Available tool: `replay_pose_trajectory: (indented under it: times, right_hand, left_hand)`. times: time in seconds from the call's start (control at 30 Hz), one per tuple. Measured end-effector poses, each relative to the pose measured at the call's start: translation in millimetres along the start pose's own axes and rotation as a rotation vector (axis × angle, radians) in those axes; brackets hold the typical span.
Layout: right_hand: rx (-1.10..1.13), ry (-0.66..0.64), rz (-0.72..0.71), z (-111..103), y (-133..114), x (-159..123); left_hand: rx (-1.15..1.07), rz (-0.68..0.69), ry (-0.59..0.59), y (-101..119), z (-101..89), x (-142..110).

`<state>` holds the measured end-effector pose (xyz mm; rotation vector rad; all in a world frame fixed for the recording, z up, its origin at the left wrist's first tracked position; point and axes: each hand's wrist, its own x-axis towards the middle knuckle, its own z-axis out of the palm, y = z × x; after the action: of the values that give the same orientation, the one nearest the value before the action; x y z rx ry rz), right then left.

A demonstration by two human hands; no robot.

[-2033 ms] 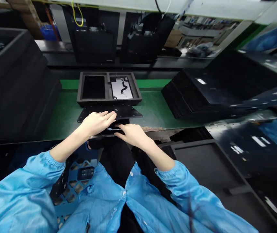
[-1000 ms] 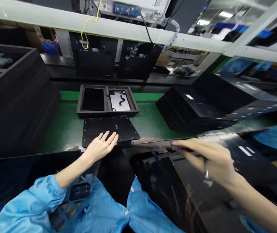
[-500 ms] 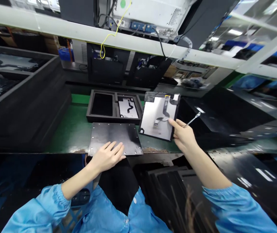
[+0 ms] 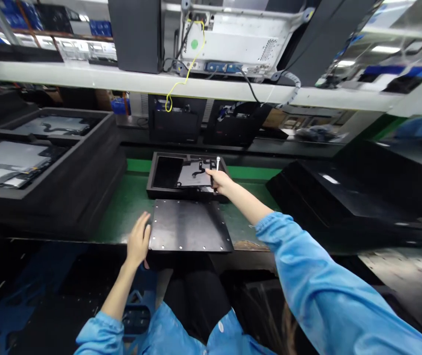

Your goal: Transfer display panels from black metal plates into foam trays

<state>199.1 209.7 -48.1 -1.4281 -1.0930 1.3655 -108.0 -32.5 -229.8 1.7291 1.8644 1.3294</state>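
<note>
My right hand (image 4: 221, 181) is closed on a thin display panel (image 4: 189, 176) with a silver back and a black ribbon cable. A slim tool with a pale tip (image 4: 218, 161) sticks up from the same hand. The panel hangs over the grey two-compartment foam tray (image 4: 151, 191); whether it touches the tray I cannot tell. In front of the tray lies a flat dark plate (image 4: 187, 224) with small holes along its edges. My left hand (image 4: 139, 239) is at the plate's left edge, fingers stretched out.
A tall stack of foam trays (image 4: 100, 162) with similar panels stands on the left. Stacked black plates (image 4: 318, 197) are on the right of the green bench (image 4: 120, 217). A white shelf beam (image 4: 129, 81) and a yellow cable (image 4: 177, 84) are above.
My right hand has carried the panel leftward, from right of the tray to over it. My left hand has slid from the plate's top to its left edge. The camera view has tilted up.
</note>
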Motion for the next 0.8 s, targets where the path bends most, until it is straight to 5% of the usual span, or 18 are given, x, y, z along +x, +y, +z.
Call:
replay_pose_trajectory:
  times: [0.17, 0.33, 0.43, 0.57, 0.7, 0.8]
  right_hand:
    - [-0.246, -0.002, -0.083, 77.5, -11.3, 25.5]
    - [-0.431, -0.006, -0.223, 90.0, -26.7, 19.2]
    - [-0.525, 0.030, -0.359, 61.2, -25.7, -2.4]
    - [-0.683, 0.061, -0.574, -13.6, 3.2, -55.7]
    - [-0.617, 0.186, -0.469, -99.1, 66.3, -122.7]
    - [-0.636, 0.301, -0.333, -135.7, 127.1, -172.9]
  left_hand:
    - [0.052, -0.001, -0.016, 0.8, 3.9, -3.0]
    - [0.072, 0.009, -0.009, 1.8, 1.8, -0.9]
    - [0.048, -0.001, -0.015, 0.1, 1.4, -1.6]
    - [-0.023, -0.035, -0.031, -2.2, 2.5, -0.2]
    - [-0.105, -0.058, -0.047, 5.8, -5.5, -3.6]
    - [-0.003, 0.073, 0.014, 33.7, -40.9, -9.4]
